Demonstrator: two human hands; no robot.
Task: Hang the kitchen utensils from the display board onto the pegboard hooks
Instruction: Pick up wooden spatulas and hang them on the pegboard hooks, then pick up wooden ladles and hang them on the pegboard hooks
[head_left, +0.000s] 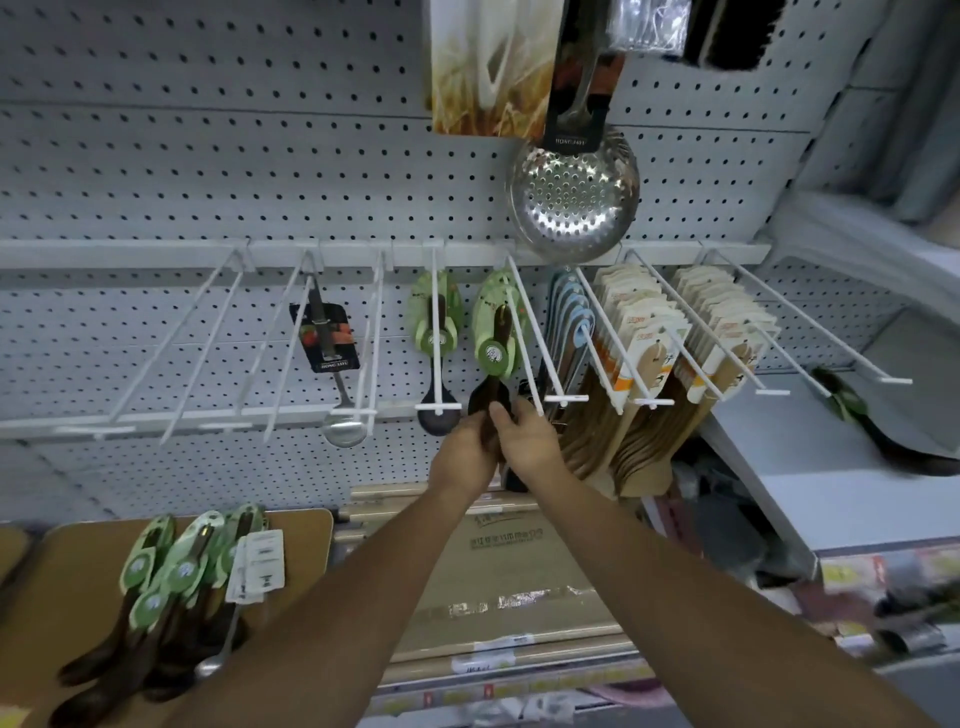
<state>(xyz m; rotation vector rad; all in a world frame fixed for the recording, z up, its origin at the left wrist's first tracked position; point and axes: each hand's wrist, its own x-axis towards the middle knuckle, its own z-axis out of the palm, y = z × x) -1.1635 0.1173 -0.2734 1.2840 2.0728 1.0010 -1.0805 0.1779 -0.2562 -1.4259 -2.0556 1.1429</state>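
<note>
Both my hands meet at the lower end of a dark wooden spoon with a green card (494, 349) that hangs on a white pegboard hook (524, 332). My left hand (462, 454) grips the spoon's dark bowl from the left. My right hand (527, 441) holds it from the right, thumb on top. Another green-carded spoon (435, 332) hangs on the hook to the left. Several more green-carded spoons (166, 582) lie on the brown display board (301, 545) at lower left.
A steel ladle with a black card (327, 343) hangs further left, beside bare hooks (202, 338). Blue-carded and bamboo utensils (644, 332) fill hooks on the right. A steel skimmer (574, 197) hangs above. A cardboard box (509, 566) sits below my arms. One spoon (852, 405) lies on the right shelf.
</note>
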